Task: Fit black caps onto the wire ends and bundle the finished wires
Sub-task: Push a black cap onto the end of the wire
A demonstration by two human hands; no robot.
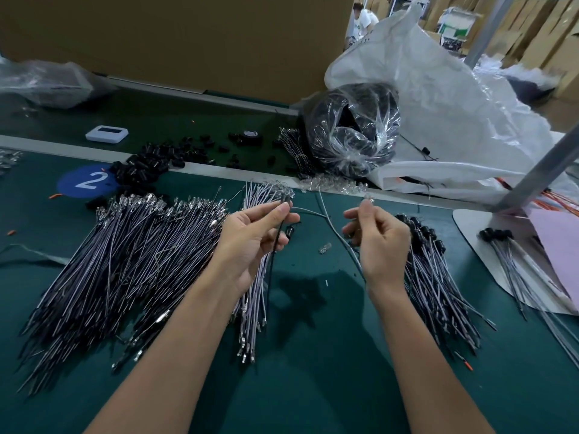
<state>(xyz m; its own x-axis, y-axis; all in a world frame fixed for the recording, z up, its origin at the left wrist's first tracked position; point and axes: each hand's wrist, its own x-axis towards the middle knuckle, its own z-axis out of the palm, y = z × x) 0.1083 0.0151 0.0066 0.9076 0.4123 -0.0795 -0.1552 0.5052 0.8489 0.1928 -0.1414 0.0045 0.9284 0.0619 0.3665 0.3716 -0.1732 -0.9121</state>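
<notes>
Small white device [107,133] beyond a blue "2" sticker [89,180]; big white sack [454,98] at right.

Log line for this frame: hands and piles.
left hand: pinches dark wire | right hand: pinches clear-tipped wire end | uncapped wires: heap left of hands | capped wires: heap right of hands | black caps: loose, far side

We look from head height, forward and steeply down onto the green table [313,355]. The left hand [250,242] and right hand [379,242] sit close below us, mid-frame. The wide lens bends the edges of the view, and the cardboard wall [188,36] closes its far side.
</notes>
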